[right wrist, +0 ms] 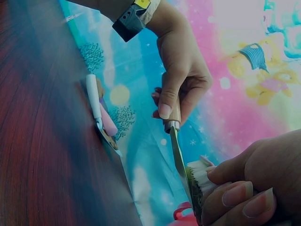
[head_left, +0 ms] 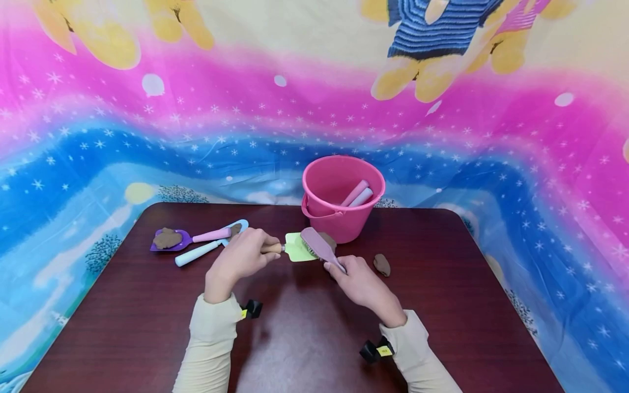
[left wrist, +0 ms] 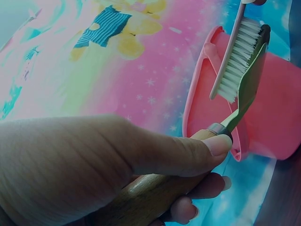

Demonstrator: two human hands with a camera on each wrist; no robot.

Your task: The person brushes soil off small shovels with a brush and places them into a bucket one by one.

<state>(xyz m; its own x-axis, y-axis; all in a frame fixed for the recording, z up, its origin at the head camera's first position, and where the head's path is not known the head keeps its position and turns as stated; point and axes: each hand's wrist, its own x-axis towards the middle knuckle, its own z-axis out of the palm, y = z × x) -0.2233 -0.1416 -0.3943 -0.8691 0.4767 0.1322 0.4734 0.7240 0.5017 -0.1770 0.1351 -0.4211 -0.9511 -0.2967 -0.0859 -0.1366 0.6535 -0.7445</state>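
My left hand (head_left: 245, 254) grips the wooden handle (left wrist: 150, 193) of a small shovel with a light green blade (head_left: 298, 248). In my right hand (head_left: 362, 279) is a mauve brush (head_left: 318, 244), held by its handle. Its white bristles (left wrist: 240, 59) touch the face of the blade, as the left wrist view shows. Both tools are held up in front of a pink bucket (head_left: 339, 226). A brown lump (head_left: 328, 240) shows partly behind the brush; I cannot tell whether it lies on the blade or the table.
Two handles, one pink (head_left: 355, 192) and one pale (head_left: 362, 197), lean inside the bucket. Left of it lie a purple shovel (head_left: 184, 238) with a brown lump (head_left: 167, 238) and a light blue tool (head_left: 199, 254). Another brown piece (head_left: 381, 265) lies at right on the dark table (head_left: 442, 327).
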